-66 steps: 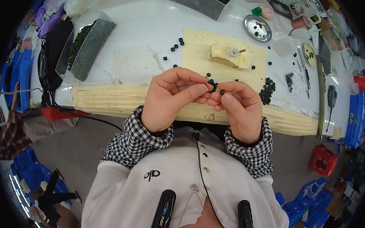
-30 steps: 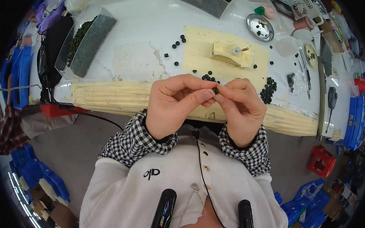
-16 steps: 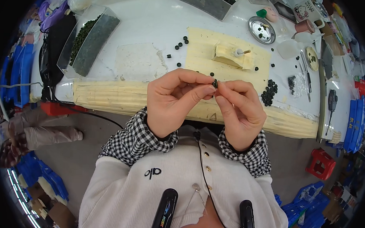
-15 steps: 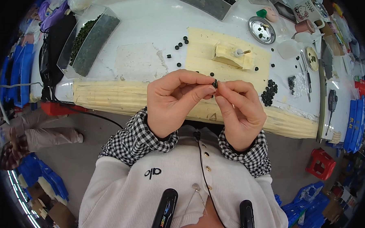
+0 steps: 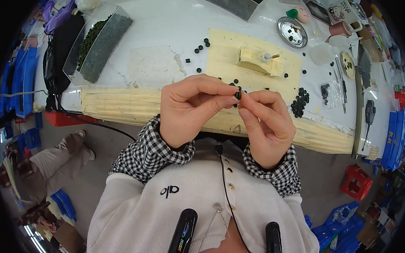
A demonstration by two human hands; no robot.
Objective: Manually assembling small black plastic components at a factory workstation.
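My left hand (image 5: 187, 110) and my right hand (image 5: 269, 125) meet over the table's near edge. Between their fingertips they pinch a small dark green-black round piece (image 5: 238, 95); the fingers cover part of it, so its exact kind is unclear. Just beyond the hands lies a yellow sheet (image 5: 224, 50), carrying a yellow-wrapped block (image 5: 250, 64) with a small stick on top. A pile of similar dark round pieces (image 5: 299, 103) sits to the right of my right hand. Several loose ones (image 5: 200, 47) lie to the left of the sheet.
At the left stands a clear bin (image 5: 105, 50) with dark green bits. Another bin (image 5: 226, 3) is at the back. A round metal dish (image 5: 292, 32), slim tools (image 5: 341, 83) and a cup (image 5: 340, 29) occupy the right. A person's legs (image 5: 58, 163) show at lower left.
The held piece has turned slightly and shows more of its side. My left hand has shifted a little to the left. At lower left, the other person has changed position.
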